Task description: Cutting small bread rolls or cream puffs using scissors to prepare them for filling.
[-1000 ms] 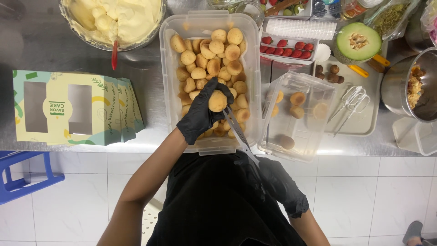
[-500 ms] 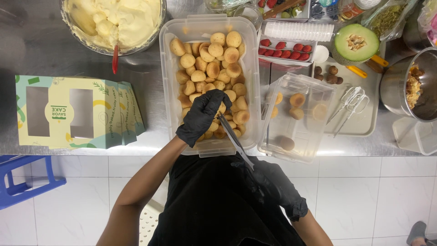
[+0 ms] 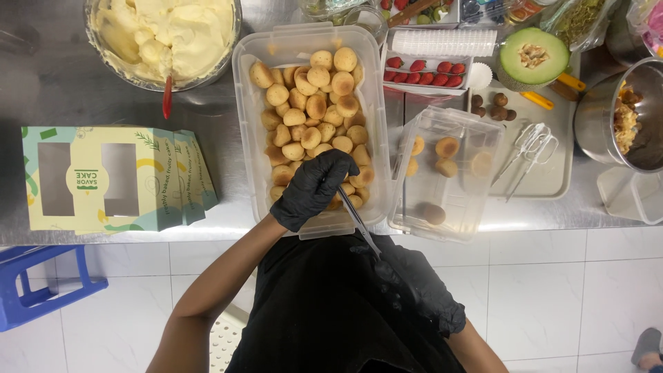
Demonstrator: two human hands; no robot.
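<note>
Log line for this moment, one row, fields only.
left hand: black-gloved, down among small round golden pastries in clear plastic tub | right hand: black-gloved, holds thin metal knife | blade tip at tub

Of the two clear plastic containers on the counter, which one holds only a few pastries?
The smaller container on the right, tilted, holds only a few puffs. The large container beside it, where the gloved left hand reaches, is full.

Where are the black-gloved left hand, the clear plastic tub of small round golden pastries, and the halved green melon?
Black-gloved left hand (image 3: 314, 188), head view, back of the hand.
Clear plastic tub of small round golden pastries (image 3: 243, 103), head view, left wall.
Halved green melon (image 3: 514, 62), head view, pale cut flesh.
</note>
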